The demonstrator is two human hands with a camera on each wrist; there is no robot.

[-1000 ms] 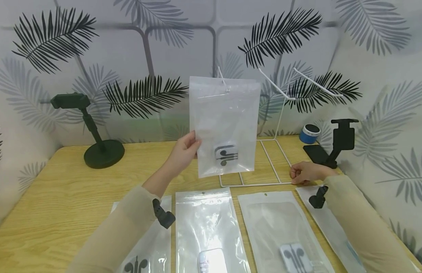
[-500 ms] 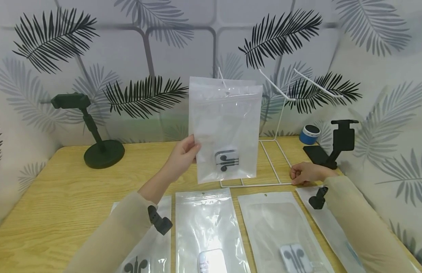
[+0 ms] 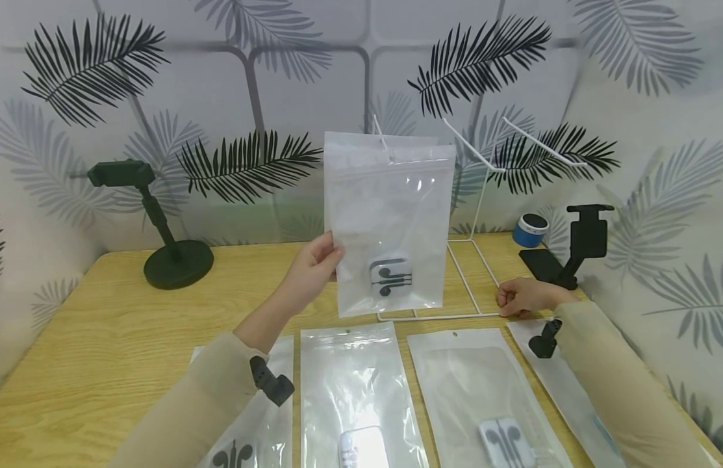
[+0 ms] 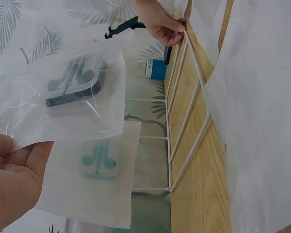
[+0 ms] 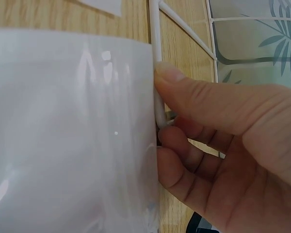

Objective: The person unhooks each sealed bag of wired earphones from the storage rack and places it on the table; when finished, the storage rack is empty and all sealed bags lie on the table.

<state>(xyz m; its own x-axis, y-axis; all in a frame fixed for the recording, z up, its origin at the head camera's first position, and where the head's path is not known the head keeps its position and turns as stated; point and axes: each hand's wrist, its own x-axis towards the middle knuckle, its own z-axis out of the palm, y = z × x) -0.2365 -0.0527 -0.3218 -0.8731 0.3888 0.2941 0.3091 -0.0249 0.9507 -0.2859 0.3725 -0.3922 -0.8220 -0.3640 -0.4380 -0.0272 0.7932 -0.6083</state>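
Note:
My left hand (image 3: 313, 266) pinches the left edge of a clear zip bag (image 3: 390, 208) with boxed wired earphones (image 3: 392, 277) near its bottom. The bag's top hole is at the front tip of the left hook (image 3: 380, 133) of a white wire display rack (image 3: 455, 316). Behind it hangs a second bag (image 4: 87, 194), also with earphones, mostly covered in the head view. My right hand (image 3: 523, 296) grips the front right corner of the rack's base between thumb and fingers. A flat bag (image 5: 72, 136) lies right beside that hand in the right wrist view.
Several bags lie in a row on the table's front, among them a middle bag (image 3: 349, 370) and a right-hand bag (image 3: 455, 374). A dark stand (image 3: 177, 263) is at the left. A blue speaker (image 3: 531, 231) and a phone holder (image 3: 589, 234) stand behind my right hand.
My left hand has drawn the front bag a little toward me and down along the hook, uncovering more of the bag behind. The right hand has stayed on the rack's corner.

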